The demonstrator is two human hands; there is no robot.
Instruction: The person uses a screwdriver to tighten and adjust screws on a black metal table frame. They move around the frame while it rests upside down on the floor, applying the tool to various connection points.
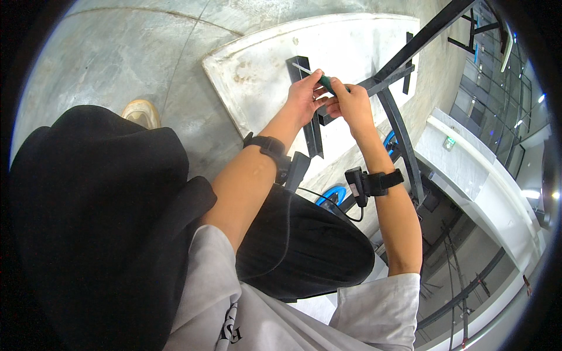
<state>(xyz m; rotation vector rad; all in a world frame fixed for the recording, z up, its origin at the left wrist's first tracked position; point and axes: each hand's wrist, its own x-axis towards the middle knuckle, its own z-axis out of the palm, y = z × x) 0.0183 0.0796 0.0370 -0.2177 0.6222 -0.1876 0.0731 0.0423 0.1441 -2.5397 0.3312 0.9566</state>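
A screwdriver (328, 86) with a green handle and a thin metal shaft is held between my two hands, its shaft pointing up and left. My left hand (304, 98) pinches it near where the handle meets the shaft. The fingers of my right hand (353, 108) close round the rear of the handle. Beneath the shaft, a black metal foot bar (312, 137) lies across a white board (263, 52). A black beam (386, 81) runs from near my right hand to the upright frame. Whether the tip touches anything, I cannot tell.
A black metal frame (424, 36) rises on the right, with a curved leg (401, 146) beside my right forearm. Blue round parts (332, 196) show near my knee. Black straps with small devices (374, 183) sit on both forearms, with a cable. Grey concrete floor (134, 52) surrounds the board.
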